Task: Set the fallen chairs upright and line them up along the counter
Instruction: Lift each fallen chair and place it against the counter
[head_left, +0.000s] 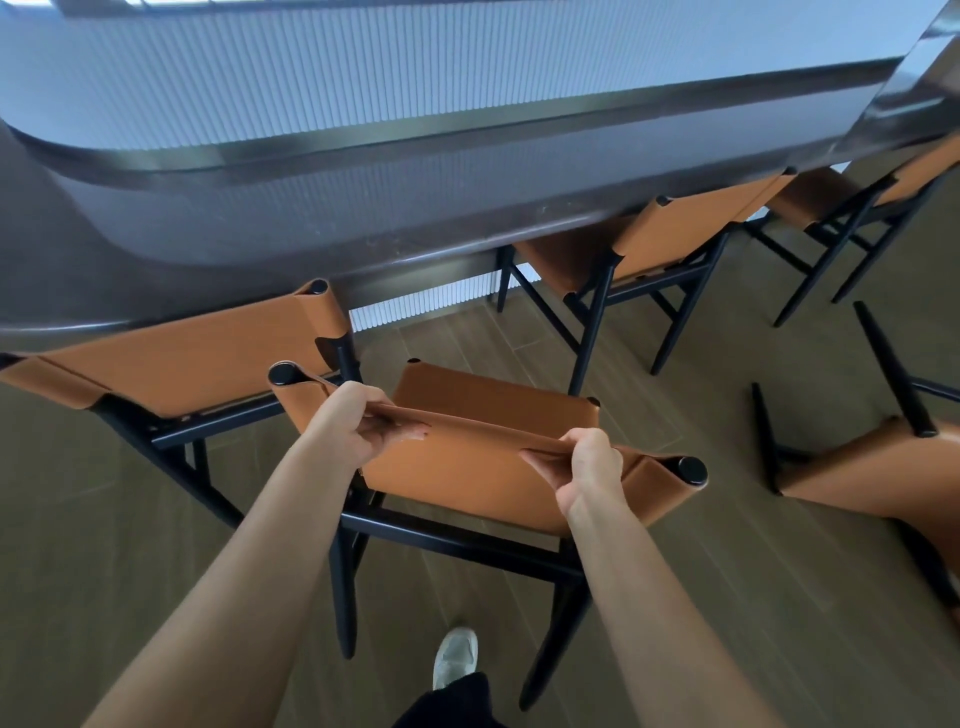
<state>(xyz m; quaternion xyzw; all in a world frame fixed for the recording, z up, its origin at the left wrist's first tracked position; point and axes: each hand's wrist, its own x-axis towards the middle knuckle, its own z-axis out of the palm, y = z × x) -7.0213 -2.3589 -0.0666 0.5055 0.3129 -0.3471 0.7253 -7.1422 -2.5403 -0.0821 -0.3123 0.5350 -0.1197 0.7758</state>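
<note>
An upright chair (467, 473) with a tan leather seat and back on a black frame stands right in front of me. My left hand (358, 421) grips the top edge of its backrest near the left post. My right hand (587, 462) grips the same edge near the right post. The dark counter (311, 228) with a ribbed white front curves across the view beyond it. Three more tan chairs stand upright at the counter: one at the left (197, 353), one in the middle (654, 244) and one at the far right (852, 197). A fallen chair (872, 467) lies at the right with its legs up.
The floor (779, 597) is brown wood-look planking. My shoe (456, 656) shows at the bottom, just behind the held chair's rear legs. The left chair's backrest nearly touches the held chair's left post. A gap lies between the left and middle chairs at the counter.
</note>
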